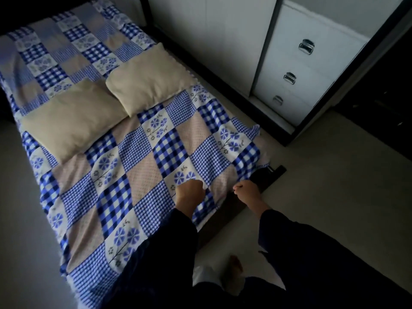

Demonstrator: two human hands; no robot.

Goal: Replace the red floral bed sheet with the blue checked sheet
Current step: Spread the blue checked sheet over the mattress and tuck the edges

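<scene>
A dim bedroom with a pale floor (323, 208) and a white drawer unit (305, 70) with chrome handles stands beside a low bed. The blue checked sheet (133, 157) covers the whole mattress, its patchwork of checks and flowers lying flat, with two beige pillows (107, 103) resting side by side on top. At the near edge, the left hand (190, 190) presses down on the sheet, fingers curled, while the right hand (246, 190) is clenched on the sheet's hem beside the dark bed frame (227, 210). Dark sleeves cover both arms.
</scene>
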